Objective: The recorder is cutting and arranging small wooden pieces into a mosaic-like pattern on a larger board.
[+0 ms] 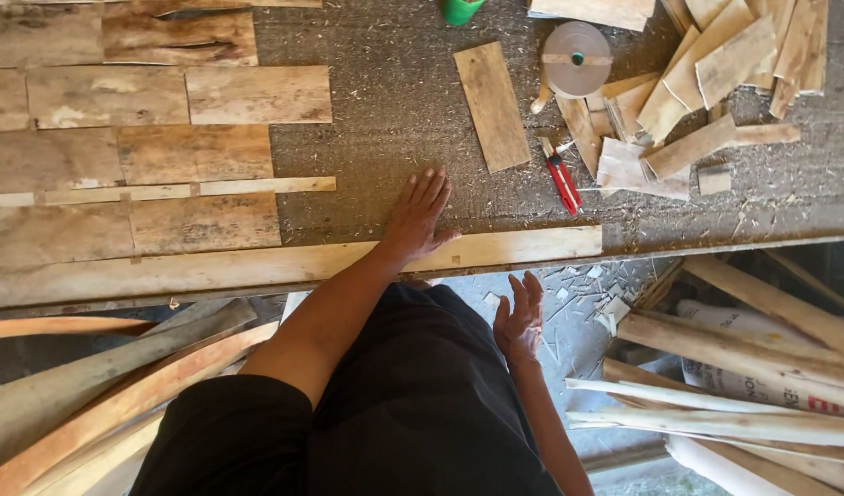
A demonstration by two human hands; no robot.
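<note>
Clothing: black garment [413, 404] fills the lower middle, cut off by the bottom edge.
Hidden: green object [460, 9] cropped at the top edge; kind unclear.
Plank: long pale plank [256, 266] lies along the table's near edge, under the left hand's heel.
Left hand [417, 216]: flat, palm down, fingers spread open, arm stretched forward.
Right hand [519, 317]: open, holding nothing, hanging below the table edge.
Nearby: red knife [563, 184], tape roll [576, 60], loose board [492, 106], scrap pile [707, 83], well beyond the fingers.
</note>
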